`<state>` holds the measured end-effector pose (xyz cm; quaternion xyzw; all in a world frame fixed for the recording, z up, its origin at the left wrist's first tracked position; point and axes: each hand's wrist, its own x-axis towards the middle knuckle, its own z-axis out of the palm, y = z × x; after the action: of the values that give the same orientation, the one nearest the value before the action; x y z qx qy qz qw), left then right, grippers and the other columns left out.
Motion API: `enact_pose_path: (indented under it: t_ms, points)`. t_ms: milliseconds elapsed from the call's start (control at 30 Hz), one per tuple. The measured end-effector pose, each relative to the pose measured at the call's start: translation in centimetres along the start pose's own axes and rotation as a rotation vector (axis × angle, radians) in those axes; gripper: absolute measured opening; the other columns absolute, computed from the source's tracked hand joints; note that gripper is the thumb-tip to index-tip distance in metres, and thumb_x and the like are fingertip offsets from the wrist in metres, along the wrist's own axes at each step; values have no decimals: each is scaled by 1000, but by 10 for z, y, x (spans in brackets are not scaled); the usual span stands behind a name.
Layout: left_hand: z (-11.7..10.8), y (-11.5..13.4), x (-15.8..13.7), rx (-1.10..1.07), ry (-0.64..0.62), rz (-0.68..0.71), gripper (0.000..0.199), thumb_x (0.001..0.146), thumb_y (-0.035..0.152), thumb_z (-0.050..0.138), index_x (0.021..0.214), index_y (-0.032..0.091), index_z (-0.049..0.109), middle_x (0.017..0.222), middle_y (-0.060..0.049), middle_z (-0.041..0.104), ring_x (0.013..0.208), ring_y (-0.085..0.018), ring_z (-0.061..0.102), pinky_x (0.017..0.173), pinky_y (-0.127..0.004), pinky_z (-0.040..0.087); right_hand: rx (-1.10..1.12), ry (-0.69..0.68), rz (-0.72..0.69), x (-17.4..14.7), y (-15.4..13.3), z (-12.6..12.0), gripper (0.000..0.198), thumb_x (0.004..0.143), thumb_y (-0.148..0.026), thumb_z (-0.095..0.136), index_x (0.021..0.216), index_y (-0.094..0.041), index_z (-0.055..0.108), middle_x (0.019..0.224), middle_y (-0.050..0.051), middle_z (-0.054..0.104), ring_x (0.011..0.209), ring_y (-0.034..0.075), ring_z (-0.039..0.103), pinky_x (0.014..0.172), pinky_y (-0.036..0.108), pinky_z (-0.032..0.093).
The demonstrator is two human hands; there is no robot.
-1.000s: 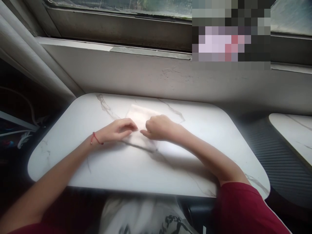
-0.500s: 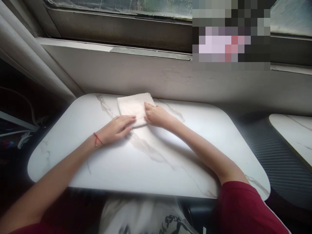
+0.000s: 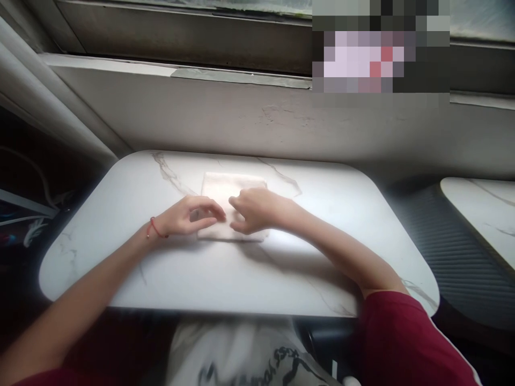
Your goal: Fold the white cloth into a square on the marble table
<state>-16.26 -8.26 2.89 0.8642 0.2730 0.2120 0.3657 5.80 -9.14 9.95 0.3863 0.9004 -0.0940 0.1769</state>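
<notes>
A folded white cloth (image 3: 215, 187) lies flat on the white, marble-patterned table (image 3: 161, 281), a little left of its middle. My left hand (image 3: 193, 215), with a red string on the wrist, is over the cloth's left part. Its fingers curve and its thumb stands apart from them, with nothing between. Over the right part of the cloth is my right hand (image 3: 255, 209), index finger and thumb apart. Part of the cloth is hidden beneath it. Whether the fingertips touch the cloth I cannot tell.
Behind the table rises a pale wall (image 3: 225, 118) with a window ledge (image 3: 112, 67). A second marble-patterned table (image 3: 483, 209) stands at the right, beside a dark ribbed surface (image 3: 450, 252). White cables (image 3: 36, 230) hang at the far left.
The cloth has come nearer to me and now lies squarer to the table. Both hands, earlier resting on it with fingers flatter, are now lifted or curled above it.
</notes>
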Motion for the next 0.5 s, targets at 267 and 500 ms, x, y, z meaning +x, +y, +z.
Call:
enact_pose_path:
  t_ms: [267,500]
  points:
    - [17,9,2,-157,-46,135,15,93,17,59,101,20,72,76,0,78,65,-13,72,62,-21,56,351,-375,-159,-14,3,-8,48,94,-41,54,130,-9,56,65,0,65,52,16,64,58,29,45]
    - [25,16,1,213,142,299,17,88,12,58,96,20,71,85,-2,75,69,-13,66,63,-24,54,334,-546,-214,-15,0,-10,43,96,-42,54,116,-8,70,62,1,67,56,17,65,66,32,48]
